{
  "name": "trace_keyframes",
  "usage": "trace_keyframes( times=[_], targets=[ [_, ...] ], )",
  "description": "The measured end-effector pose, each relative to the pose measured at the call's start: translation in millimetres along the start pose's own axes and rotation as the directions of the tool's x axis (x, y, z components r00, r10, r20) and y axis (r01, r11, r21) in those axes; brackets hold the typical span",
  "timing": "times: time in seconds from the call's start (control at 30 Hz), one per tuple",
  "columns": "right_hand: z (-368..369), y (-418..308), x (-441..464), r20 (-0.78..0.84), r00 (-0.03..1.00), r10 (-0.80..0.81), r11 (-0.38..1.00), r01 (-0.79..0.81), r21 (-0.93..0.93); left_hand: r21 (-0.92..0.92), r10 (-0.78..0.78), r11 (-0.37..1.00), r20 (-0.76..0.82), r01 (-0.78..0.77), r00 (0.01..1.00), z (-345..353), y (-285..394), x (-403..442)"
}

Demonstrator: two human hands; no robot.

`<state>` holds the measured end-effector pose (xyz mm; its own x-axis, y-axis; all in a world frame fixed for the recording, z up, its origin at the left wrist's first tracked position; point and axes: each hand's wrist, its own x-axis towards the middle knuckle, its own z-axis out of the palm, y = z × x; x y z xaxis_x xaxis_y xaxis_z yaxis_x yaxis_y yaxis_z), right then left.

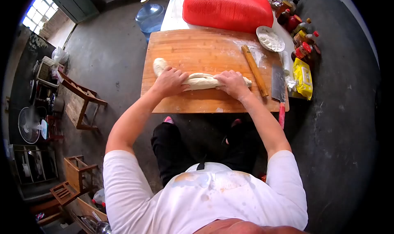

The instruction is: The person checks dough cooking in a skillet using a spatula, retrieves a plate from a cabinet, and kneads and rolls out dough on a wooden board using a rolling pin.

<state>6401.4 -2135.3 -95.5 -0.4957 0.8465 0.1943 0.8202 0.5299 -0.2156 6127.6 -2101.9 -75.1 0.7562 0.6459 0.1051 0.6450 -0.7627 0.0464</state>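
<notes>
A long roll of pale dough (202,82) lies across the wooden board (197,49), with a creased seam along its middle. My left hand (171,81) is wrapped over the dough toward its left part, where a thicker end bulges out beyond the fingers. Farther right, my right hand (231,83) grips the dough near its other end, fingers curled onto the seam. A wooden rolling pin (255,71) rests on the board just right of that hand. Past it lies a cleaver (278,84), its red handle sticking out over the board's front edge.
A white bowl of flour (270,39) stands at the board's back right corner. Behind the board is a large red cover (227,10). Bottles and jars (301,50) and a yellow packet (303,78) line the right side. A blue water jug (150,17) stands on the floor.
</notes>
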Motion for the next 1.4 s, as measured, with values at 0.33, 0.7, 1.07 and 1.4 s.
trace_keyframes(
  times=[0.33, 0.7, 1.07, 1.4],
  targets=[
    [-14.0, 21.7, -8.5, 0.141, 0.989, 0.041, 0.999, -0.037, -0.026, -0.059, 0.024, 0.998, 0.004, -0.024, 1.000, -2.9, -20.8, -30.3],
    [-29.3, 35.8, -37.4, 0.092, 0.996, -0.018, 0.999, 0.016, 0.027, -0.158, -0.105, 0.981, 0.067, 0.114, 0.992, 1.7, 37.5, 14.9],
    [-67.7, 53.6, 0.2, -0.188, 0.969, -0.163, 0.983, 0.143, -0.116, -0.125, -0.274, 0.954, 0.010, 0.274, 0.962, 7.6, 62.6, 13.7],
    [6.1, 2.0, 42.1, 0.008, 0.995, -0.103, 0.992, 0.103, 0.073, -0.264, -0.358, 0.865, 0.273, 0.427, 0.893, -5.2, 49.0, 51.8]
  ],
)
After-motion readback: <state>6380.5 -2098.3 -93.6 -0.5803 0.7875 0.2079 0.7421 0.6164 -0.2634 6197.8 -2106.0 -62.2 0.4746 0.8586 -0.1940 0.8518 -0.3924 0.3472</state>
